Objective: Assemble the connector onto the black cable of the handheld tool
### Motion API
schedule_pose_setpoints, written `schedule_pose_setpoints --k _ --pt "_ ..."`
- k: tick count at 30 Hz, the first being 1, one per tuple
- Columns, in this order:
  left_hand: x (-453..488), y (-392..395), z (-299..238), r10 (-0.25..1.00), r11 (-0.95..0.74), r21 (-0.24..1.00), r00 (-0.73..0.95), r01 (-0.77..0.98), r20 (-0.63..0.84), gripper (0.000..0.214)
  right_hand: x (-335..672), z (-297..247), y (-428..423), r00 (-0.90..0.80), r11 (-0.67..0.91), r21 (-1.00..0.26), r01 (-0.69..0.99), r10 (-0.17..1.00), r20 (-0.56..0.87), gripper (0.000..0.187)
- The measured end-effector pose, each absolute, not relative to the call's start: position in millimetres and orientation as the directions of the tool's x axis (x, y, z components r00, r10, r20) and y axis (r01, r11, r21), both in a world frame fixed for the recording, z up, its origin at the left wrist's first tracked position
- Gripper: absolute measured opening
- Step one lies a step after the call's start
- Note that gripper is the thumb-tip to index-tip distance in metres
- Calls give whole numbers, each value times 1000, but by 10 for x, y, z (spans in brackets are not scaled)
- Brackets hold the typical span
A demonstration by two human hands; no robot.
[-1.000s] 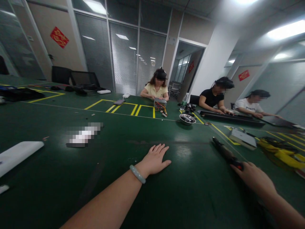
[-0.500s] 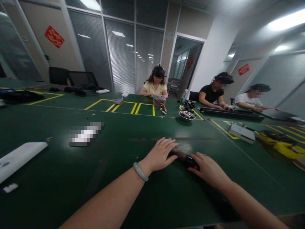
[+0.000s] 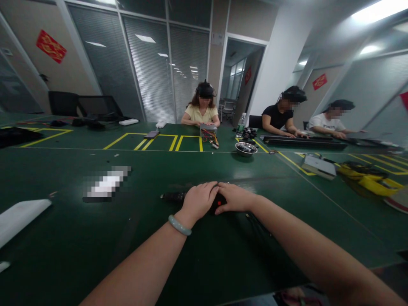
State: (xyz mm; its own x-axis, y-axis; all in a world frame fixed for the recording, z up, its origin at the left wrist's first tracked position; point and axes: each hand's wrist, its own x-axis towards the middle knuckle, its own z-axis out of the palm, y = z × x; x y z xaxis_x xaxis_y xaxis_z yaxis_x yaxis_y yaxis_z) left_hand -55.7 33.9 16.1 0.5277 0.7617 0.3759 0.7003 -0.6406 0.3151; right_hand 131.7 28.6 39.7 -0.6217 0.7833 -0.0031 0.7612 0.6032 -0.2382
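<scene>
Pale green bangle (image 3: 179, 226), bare forearms (image 3: 140, 263)

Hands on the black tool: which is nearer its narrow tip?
The left hand, the one with the pale green bracelet at its wrist; the right hand is by the red spot, farther from the tip.

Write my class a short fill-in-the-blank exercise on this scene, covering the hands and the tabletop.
1. Of the left hand and right hand, ____ touch the dark tool.
2. The bracelet circles the person's ____ wrist.
3. The tabletop is coloured ____.
4. The wide stripes on it are ____.

Missing words: both; left; green; yellow.
</scene>
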Motion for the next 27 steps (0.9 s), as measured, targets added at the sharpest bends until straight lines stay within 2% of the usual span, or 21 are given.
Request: schedule_pose_setpoints --k 3,5,8,12,14,17,23,27 --pt "-551 327 176 767 -635 339 513 694 385 56 1581 549 225 -575 520 -361 774 816 -57 87" --pt "-540 317 184 770 -630 333 513 701 379 56 1838 608 162 -489 431 -389 814 870 -59 81" --pt "-531 311 192 774 -627 318 521 711 360 56 2333 540 47 -301 275 -297 914 952 -46 74" --pt "-538 325 196 778 -625 327 533 709 333 57 3031 133 -193 -5 13 -110 994 998 67 75" --pt "-546 330 199 776 -628 337 537 701 330 56 3278 -96 -326 41 -37 -51 998 996 84 75" --pt "-544 319 208 759 -650 349 557 675 337 53 3440 -289 -451 83 -81 -45 996 996 39 69" --pt "-434 246 159 602 -797 293 739 529 302 55 3364 -225 -422 115 -115 -42 992 993 5 73" --pt "-355 257 99 619 -784 269 733 559 281 45 3324 -191 -386 150 -152 -60 987 988 -27 74"
